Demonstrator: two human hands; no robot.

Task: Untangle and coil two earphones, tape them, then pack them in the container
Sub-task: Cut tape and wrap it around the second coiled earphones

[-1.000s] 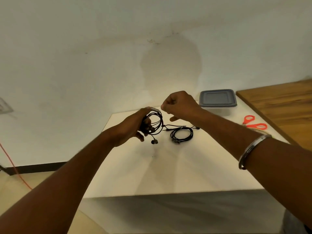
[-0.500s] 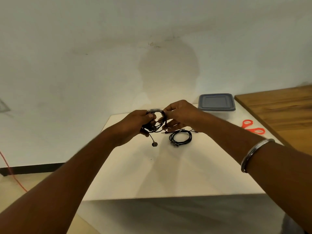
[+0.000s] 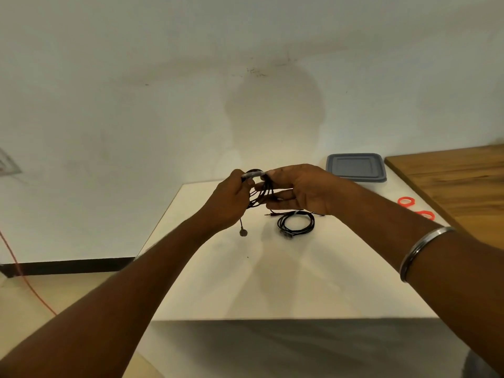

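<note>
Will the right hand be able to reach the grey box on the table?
Probably yes. The container sits just behind the right hand, with nothing between them. But that hand is pinching the earphone coil together with the left hand, so it would have to let go first.

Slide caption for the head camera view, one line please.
Left hand grips a coiled earphone, right hand pinches its tape; second coil lies on the table.

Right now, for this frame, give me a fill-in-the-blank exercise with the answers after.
The left hand and right hand grip one ____ earphone.
The other earphone lies coiled on the ____.
The container has its lid ____ (on/off).
Missing: black; table; on.
</note>
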